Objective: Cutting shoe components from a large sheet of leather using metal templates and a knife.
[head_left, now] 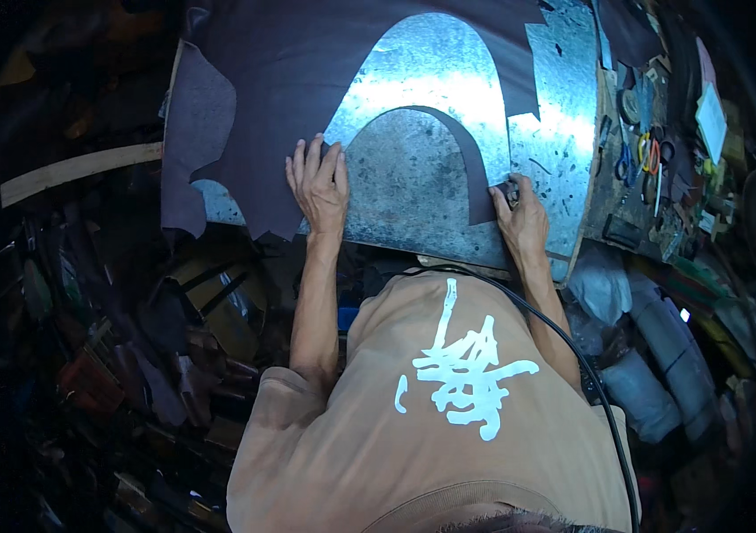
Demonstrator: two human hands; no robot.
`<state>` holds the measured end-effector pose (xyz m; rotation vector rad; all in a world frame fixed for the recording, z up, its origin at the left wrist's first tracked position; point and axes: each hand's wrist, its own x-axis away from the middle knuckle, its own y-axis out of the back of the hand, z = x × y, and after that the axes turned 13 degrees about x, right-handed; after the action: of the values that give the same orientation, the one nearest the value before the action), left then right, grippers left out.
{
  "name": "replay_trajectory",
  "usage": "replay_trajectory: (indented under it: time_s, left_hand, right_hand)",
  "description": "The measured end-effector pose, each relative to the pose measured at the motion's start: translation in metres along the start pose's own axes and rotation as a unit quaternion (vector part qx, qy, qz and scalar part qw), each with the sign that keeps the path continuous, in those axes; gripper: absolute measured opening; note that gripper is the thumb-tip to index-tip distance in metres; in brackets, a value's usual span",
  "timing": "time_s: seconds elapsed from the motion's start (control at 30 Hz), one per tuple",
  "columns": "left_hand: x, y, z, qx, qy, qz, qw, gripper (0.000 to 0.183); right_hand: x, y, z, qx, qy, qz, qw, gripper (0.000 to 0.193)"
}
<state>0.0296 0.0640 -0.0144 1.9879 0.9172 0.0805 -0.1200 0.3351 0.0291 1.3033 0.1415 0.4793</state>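
Observation:
A large sheet of dark brown leather [276, 80] covers the far and left part of a metal-topped table [405, 182]. An arch-shaped opening in it bares the shiny metal. Inside that opening lies a curved dark strip [462, 147], thin at the left and broad at its right end. My left hand [318, 182] rests flat with fingers stretched, on the leather's edge by the strip's left end. Beside the strip's broad end, my right hand [523, 213] has its thumb and fingers bent round a small dark thing, too hidden to name.
Scissors [627, 160] and other hand tools lie on a wooden side surface [613, 200] at the right. A pale wooden strip [85, 171] juts out at the left. Clear plastic-wrapped bundles [640, 391] stand at the lower right. A black cable [573, 346] crosses my shirt.

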Motion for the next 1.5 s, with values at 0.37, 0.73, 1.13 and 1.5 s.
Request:
replay_trajectory:
  time_s: [0.37, 0.73, 1.13, 1.5]
  left_hand:
    - [-0.001, 0.003, -0.001, -0.042, -0.018, 0.006, 0.999, 0.020]
    - [-0.002, -0.005, 0.002, -0.026, -0.016, 0.014, 0.999, 0.022]
    - [-0.146, -0.017, -0.022, 0.066, -0.111, 0.316, 0.940, 0.024]
    - [-0.160, -0.049, -0.019, 0.035, -0.123, 0.370, 0.920, 0.030]
  right_hand:
    - [-0.005, 0.054, -0.013, -0.599, -0.260, 0.147, 0.743, 0.030]
    - [0.069, 0.036, -0.029, -0.601, -0.246, 0.229, 0.725, 0.039]
    - [-0.076, 0.053, 0.029, -0.035, 0.321, 0.082, 0.943, 0.028]
    - [-0.180, -0.002, 0.102, 0.081, 0.576, 0.065, 0.811, 0.026]
